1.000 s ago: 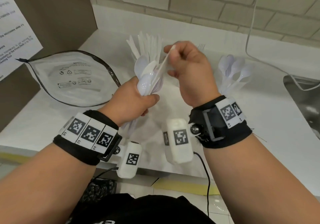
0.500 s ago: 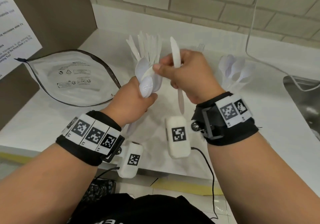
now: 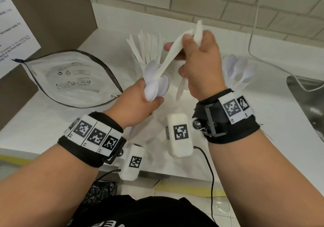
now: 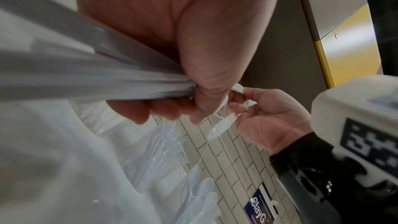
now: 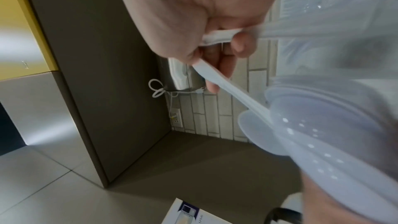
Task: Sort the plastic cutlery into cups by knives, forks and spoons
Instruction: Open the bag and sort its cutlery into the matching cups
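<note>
White plastic cutlery (image 3: 168,63) is seen on a white table (image 3: 263,121) — black wristbands (image 3: 87,149) are patterned with black-and-white square markers.

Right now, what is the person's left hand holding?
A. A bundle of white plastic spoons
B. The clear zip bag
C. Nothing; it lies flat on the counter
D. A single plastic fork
A: in the head view the left hand grips a bundle of white plastic spoons, bowls fanned above the fist, while the right hand pinches one piece sticking out of that bundle.
</note>
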